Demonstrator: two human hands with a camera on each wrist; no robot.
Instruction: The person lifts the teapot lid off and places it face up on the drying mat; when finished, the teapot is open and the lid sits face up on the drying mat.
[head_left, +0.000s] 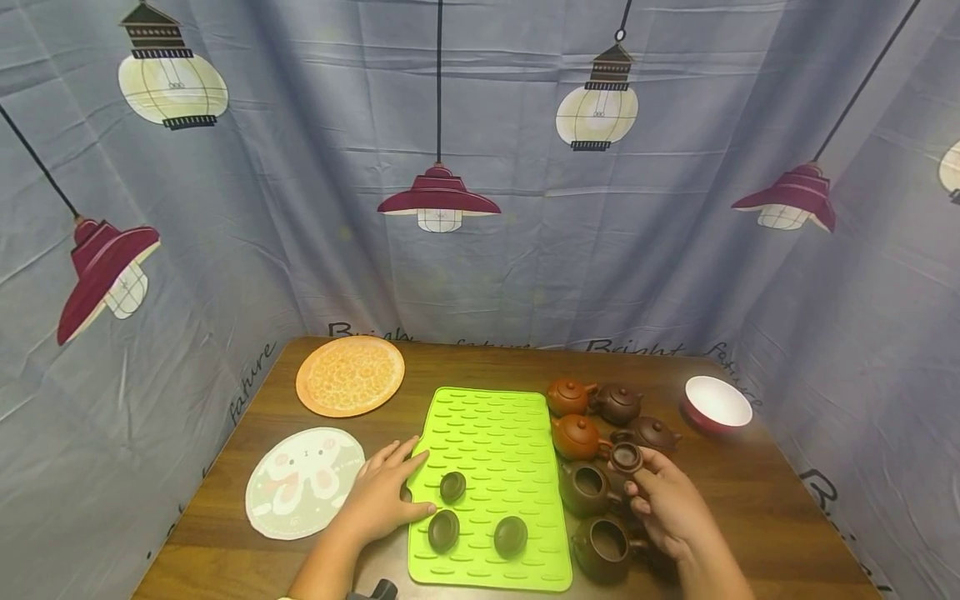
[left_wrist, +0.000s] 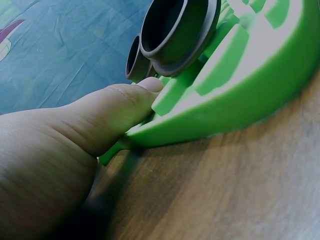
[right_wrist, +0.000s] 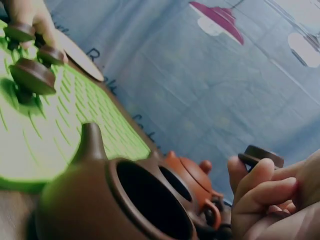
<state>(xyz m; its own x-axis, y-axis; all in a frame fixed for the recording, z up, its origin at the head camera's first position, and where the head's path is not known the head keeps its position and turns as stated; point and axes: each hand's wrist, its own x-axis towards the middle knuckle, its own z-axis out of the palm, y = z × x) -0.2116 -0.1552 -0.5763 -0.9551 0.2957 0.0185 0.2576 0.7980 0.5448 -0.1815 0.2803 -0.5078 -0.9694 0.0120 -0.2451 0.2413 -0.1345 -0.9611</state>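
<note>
Beyond the nearer pots, just right of the green mat, the grip of the right hand pinches a small dark lid by its edge, hollow side up. That round lid has no long axis, so its facing, and where it sits over the pots, seem to matter most. From it, two lidless dark pots lie toward the person and slightly left: a farther pot near the lid, then a nearer pot. Their spouts point left to the mat, handles right. What lies under the hand is partly hidden. On the mat, a small lid, a left lid and a right lid stand upside down, closer to the left hand; its fingers are spread, grasping no lid, the thumb on the mat's edge.
</note>
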